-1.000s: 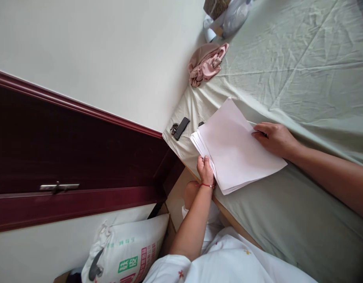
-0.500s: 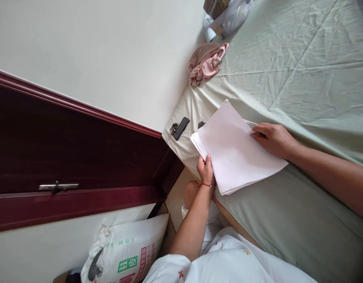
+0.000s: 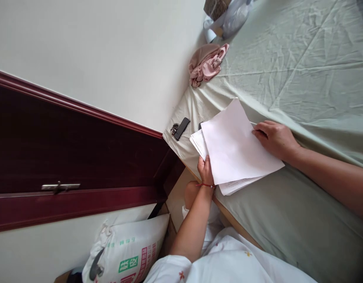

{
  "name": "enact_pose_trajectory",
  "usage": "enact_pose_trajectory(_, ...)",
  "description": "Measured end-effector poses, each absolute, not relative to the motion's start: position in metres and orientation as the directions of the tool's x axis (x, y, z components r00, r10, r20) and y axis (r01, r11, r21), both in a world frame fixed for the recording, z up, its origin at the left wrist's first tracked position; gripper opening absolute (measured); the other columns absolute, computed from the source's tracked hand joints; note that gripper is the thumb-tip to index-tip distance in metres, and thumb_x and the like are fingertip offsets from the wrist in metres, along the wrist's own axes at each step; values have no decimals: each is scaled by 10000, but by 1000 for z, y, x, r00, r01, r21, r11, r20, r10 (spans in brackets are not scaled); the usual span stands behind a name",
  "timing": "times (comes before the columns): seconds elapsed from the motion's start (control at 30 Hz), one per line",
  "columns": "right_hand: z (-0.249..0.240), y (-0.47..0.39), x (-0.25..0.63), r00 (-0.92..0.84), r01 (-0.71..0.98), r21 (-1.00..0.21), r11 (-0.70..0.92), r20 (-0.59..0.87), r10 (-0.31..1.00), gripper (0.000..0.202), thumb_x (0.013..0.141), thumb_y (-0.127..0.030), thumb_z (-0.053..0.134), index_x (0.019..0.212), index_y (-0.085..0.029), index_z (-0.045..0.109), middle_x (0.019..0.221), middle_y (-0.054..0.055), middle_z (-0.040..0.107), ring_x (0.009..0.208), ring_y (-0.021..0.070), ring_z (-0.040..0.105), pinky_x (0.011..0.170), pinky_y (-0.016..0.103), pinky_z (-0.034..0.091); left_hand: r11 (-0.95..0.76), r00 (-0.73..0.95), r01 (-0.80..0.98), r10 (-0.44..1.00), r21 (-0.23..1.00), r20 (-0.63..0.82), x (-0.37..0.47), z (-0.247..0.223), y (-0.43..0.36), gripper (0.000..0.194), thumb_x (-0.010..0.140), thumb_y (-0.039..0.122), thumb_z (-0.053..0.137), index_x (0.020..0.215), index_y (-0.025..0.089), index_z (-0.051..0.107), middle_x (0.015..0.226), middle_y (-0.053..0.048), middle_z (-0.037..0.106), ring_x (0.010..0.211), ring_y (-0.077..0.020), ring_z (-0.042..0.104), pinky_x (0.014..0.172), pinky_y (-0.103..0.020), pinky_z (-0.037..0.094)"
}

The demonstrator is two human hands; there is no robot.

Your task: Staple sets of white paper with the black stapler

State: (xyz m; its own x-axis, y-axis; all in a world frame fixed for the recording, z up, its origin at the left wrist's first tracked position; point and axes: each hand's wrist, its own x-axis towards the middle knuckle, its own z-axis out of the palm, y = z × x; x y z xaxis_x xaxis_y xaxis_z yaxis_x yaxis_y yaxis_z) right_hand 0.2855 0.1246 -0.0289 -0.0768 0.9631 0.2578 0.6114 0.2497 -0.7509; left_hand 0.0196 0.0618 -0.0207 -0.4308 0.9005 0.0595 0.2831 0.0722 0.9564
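A blank white sheet of paper (image 3: 240, 143) lies askew on top of a stack of papers (image 3: 199, 144), whose left and lower edges stick out from under it. My left hand (image 3: 205, 169), with a red string bracelet at the wrist, grips the stack's left edge, thumb on top. At the right edge of the top sheet, my right hand (image 3: 275, 140) is closed, thumb and finger pinching the sheet. Beneath the papers is the pale green bed sheet (image 3: 287, 220).
Near the bed corner lie a black phone-like object (image 3: 182, 128) and keys (image 3: 174, 128). Beyond are a crumpled pink cloth (image 3: 207, 65) and a plastic bag (image 3: 236, 17). A dark red door (image 3: 81, 145) stands left, with a printed white sack (image 3: 128, 247) below.
The top sheet has slid up and away from the stack, baring more of the papers beneath along the left and lower edges. My left hand has stayed nearly still.
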Motion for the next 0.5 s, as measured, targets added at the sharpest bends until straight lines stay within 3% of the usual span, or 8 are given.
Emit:
enact_pose_trajectory(0.3,-30,125,287,-198,576,-742,342,279,940,298,935,-368,451,946,-242,721,950,68,708,813,225,644,722,340,450,45,-432,221,900,974,56,20,-18,62,330,823,497,672,949,194,641,928,-34,690,883,-170,615,847,-280,475)
enact_pose_trajectory(0.5,-32,125,288,-247,665,-630,401,321,914,317,962,-314,428,926,-237,734,928,74,709,883,233,634,662,327,401,80,-443,113,896,990,-22,19,-21,61,328,797,460,701,962,181,648,954,-50,700,872,-170,626,837,-288,482)
